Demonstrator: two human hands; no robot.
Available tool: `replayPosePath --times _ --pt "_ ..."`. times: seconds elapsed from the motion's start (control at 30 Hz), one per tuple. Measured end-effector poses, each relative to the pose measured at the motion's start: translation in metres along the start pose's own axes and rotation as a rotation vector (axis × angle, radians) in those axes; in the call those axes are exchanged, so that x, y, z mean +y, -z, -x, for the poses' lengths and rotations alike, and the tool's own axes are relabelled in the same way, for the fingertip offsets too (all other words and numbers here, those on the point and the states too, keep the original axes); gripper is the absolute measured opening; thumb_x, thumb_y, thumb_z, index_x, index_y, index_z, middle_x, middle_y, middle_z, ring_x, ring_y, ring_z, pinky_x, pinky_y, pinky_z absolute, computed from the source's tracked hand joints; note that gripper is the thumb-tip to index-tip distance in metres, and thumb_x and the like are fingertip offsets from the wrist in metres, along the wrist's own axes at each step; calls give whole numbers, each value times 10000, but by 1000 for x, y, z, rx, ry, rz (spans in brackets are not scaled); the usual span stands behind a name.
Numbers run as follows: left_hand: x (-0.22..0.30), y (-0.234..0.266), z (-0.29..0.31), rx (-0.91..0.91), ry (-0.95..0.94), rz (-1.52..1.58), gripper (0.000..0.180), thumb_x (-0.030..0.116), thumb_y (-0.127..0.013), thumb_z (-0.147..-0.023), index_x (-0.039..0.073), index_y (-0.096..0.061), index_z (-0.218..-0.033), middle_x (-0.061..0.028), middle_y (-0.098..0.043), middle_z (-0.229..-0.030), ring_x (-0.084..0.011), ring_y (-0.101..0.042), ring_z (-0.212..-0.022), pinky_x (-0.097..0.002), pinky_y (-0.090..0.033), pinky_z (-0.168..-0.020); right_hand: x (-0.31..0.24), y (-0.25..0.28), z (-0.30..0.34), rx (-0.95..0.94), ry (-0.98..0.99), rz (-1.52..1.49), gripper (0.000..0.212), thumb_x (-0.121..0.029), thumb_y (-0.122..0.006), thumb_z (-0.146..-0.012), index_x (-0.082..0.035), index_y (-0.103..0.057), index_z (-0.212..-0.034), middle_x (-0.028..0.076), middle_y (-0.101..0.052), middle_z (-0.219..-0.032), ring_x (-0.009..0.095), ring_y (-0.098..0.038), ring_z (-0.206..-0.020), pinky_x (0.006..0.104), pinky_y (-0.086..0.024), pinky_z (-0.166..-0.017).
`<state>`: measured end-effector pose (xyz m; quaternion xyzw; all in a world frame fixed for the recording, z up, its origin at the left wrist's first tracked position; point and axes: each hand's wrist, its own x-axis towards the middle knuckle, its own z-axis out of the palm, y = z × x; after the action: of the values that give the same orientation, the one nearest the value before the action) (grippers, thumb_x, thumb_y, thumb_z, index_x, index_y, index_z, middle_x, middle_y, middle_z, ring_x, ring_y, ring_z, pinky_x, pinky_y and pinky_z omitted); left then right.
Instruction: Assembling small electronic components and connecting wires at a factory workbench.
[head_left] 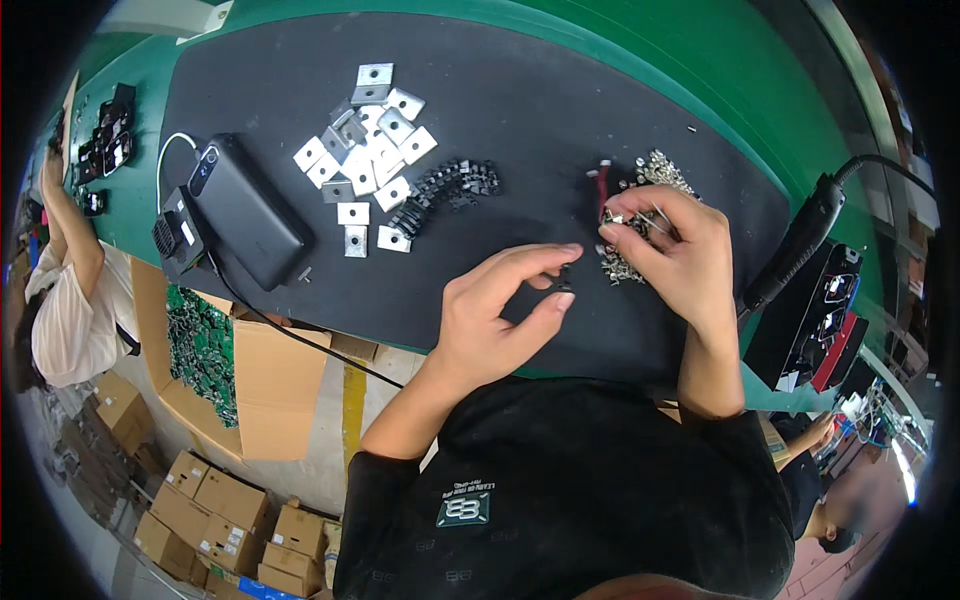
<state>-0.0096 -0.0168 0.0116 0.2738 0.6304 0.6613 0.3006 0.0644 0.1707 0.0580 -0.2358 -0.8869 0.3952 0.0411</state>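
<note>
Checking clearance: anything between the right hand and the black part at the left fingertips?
Nothing visible: only mat shows between the right hand and the black part. The red item lies off to the far side.

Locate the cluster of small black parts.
In the head view, the black cluster lies left of centre on the black mat, just right of the silver plates and beyond the left hand.

I've an open lane over the mat from its far edge down between the clips and screws. Left of it, plates and the power bank obstruct a low pass; far right, a cabled tool. A narrow gap separates my left grip and right grip.
</note>
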Motion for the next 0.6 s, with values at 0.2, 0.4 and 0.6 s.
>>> replayPosePath --times 0.2,0.4,0.6 --pt "5 -21 -27 -92 -251 23 314 -14 -684 -733 1 -650 -1045 -202 -575 -1218 -243 -641 -993 -305 -536 -786 24 3 21 28 -13 -428 232 48 -719 -727 -24 -650 -936 4 -671 -812 -28 -327 -492 173 -259 -434" --pt "3 -32 -29 -211 -149 73 316 -35 -670 -748 -9 -643 -1062 -193 -569 -1195 -212 -628 -969 -297 -528 -801 37 -4 33 117 2 -803 312 104 -661 -751 -5 -615 -1039 9 -660 -862 -32 -301 -492 153 -242 -446" --pt "1 -41 -15 -139 99 500 350 -108 -568 -848 -97 -524 -1195 -178 -598 -1127 -191 -616 -979 -272 -518 -818 35 10 45 243 65 -772 281 91 -664 -743 -2 -650 -1008 14 -665 -808 -28 -365 -486 150 -245 -425"
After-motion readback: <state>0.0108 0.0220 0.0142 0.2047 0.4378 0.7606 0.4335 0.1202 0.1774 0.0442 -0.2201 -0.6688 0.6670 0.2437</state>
